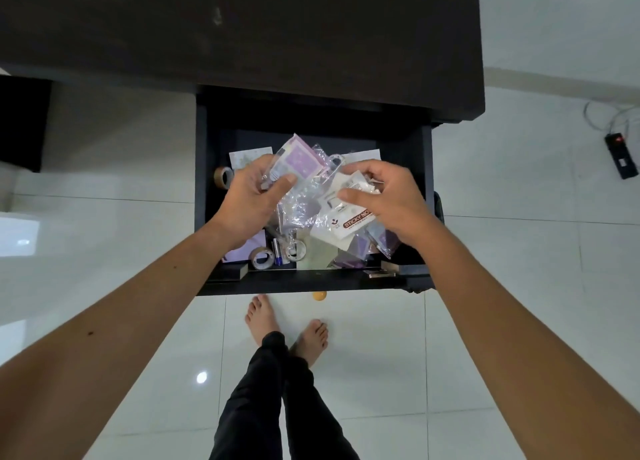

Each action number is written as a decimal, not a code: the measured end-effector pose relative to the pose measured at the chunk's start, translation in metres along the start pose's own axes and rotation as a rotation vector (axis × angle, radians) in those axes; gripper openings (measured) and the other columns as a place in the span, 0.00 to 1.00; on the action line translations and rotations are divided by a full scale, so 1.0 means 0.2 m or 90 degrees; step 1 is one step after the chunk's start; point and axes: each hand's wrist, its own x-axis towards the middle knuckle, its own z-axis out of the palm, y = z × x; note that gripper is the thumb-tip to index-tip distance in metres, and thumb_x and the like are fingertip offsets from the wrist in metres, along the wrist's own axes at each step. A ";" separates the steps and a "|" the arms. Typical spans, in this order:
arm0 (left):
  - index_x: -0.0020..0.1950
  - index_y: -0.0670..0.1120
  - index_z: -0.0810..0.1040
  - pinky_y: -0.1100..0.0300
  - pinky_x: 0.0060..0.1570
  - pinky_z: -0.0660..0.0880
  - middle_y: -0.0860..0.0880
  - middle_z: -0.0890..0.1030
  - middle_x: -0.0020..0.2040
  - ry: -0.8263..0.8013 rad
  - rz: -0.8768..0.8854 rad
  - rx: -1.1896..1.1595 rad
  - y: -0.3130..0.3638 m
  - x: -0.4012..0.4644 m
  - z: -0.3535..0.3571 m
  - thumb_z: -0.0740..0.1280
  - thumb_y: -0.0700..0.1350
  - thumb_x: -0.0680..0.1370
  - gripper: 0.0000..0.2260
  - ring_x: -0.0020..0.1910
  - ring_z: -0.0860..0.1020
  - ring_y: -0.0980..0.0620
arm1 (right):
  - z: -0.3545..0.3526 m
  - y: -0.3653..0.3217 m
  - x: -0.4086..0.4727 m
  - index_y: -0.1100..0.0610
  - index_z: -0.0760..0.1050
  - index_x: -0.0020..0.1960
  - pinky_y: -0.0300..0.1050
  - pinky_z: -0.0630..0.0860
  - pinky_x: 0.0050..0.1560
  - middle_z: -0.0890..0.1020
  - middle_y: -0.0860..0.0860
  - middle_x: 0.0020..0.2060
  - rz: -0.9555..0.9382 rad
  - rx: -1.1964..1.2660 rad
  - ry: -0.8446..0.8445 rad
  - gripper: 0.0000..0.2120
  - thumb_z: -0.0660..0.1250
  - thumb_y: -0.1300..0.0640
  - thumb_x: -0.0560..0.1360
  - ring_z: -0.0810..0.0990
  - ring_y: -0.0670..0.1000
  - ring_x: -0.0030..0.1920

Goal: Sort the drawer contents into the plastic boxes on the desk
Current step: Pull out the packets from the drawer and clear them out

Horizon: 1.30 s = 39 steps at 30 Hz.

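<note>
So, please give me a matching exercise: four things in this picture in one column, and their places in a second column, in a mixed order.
Things:
1. purple packet
2. sticky note pack
3. tape roll
4. orange ball

Places:
A. on the floor, just in front of the open drawer
B. held by the right hand
C. at the left wall inside the drawer
D. held by the left hand

Pairs: 1-D, 2-B, 3-C, 4-A
</note>
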 end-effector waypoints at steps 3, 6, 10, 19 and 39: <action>0.62 0.49 0.79 0.41 0.56 0.84 0.50 0.87 0.56 0.028 -0.007 0.003 -0.01 0.02 -0.03 0.70 0.36 0.83 0.11 0.51 0.87 0.48 | -0.06 -0.03 0.01 0.51 0.84 0.56 0.60 0.86 0.53 0.88 0.54 0.52 0.034 0.111 0.043 0.14 0.79 0.63 0.74 0.90 0.55 0.51; 0.67 0.48 0.77 0.51 0.49 0.86 0.57 0.87 0.53 0.030 0.008 0.008 -0.01 0.04 -0.04 0.70 0.33 0.81 0.18 0.50 0.87 0.54 | -0.07 -0.07 0.03 0.54 0.83 0.55 0.59 0.86 0.51 0.89 0.54 0.51 0.027 0.225 0.060 0.11 0.77 0.65 0.75 0.89 0.57 0.52; 0.69 0.50 0.76 0.64 0.39 0.83 0.54 0.84 0.59 0.006 0.048 0.003 0.06 0.05 0.02 0.65 0.34 0.85 0.16 0.49 0.86 0.56 | 0.01 -0.08 0.08 0.54 0.83 0.52 0.56 0.87 0.48 0.89 0.53 0.49 -0.005 0.119 0.086 0.10 0.80 0.62 0.73 0.90 0.55 0.49; 0.68 0.46 0.77 0.56 0.52 0.84 0.50 0.85 0.59 -0.073 -0.007 -0.024 0.11 0.09 0.05 0.75 0.45 0.79 0.19 0.56 0.86 0.50 | 0.03 -0.04 0.13 0.54 0.83 0.53 0.49 0.86 0.48 0.87 0.51 0.48 -0.041 -0.046 0.108 0.16 0.84 0.54 0.70 0.87 0.53 0.48; 0.66 0.50 0.78 0.62 0.45 0.83 0.51 0.83 0.58 -0.078 -0.008 0.055 -0.02 0.07 0.06 0.77 0.43 0.77 0.19 0.50 0.85 0.58 | -0.12 0.04 0.09 0.60 0.82 0.49 0.46 0.87 0.46 0.88 0.58 0.41 0.006 -0.137 -0.087 0.06 0.78 0.64 0.75 0.89 0.57 0.42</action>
